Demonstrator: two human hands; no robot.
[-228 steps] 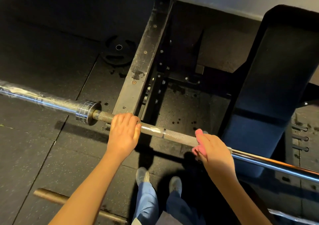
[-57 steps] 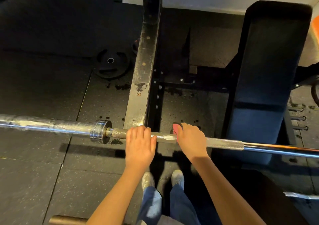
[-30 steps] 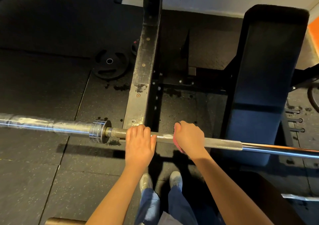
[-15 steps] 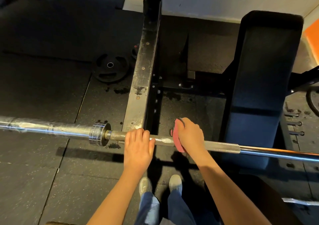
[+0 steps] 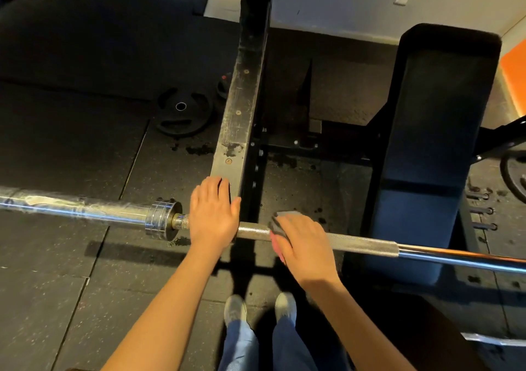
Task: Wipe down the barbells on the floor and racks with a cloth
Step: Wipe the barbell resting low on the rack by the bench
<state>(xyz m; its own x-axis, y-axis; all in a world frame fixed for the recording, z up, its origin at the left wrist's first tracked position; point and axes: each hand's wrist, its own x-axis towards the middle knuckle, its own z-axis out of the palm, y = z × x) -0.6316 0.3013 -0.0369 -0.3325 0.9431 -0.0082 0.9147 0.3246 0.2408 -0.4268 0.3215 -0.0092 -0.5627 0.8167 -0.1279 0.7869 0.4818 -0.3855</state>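
A steel barbell (image 5: pixel 361 246) runs left to right across the view at waist height, its plastic-wrapped sleeve (image 5: pixel 85 209) and collar on the left. My left hand (image 5: pixel 213 214) lies over the shaft just right of the collar, its fingers curled over the bar and reaching the rack's upright. My right hand (image 5: pixel 304 245) grips a pink and grey cloth (image 5: pixel 280 224) wrapped round the knurled shaft, a short gap right of my left hand. Most of the cloth is hidden under my palm.
A black rack upright (image 5: pixel 242 108) rises just behind my left hand. A padded bench (image 5: pixel 432 142) stands under the bar at right. A weight plate (image 5: pixel 182 111) lies on the rubber floor at back left. My feet (image 5: pixel 259 308) stand below the bar.
My right hand with the cloth has slid left along the shaft over the last seconds and stays close to my left hand. My left hand has kept its place by the collar.
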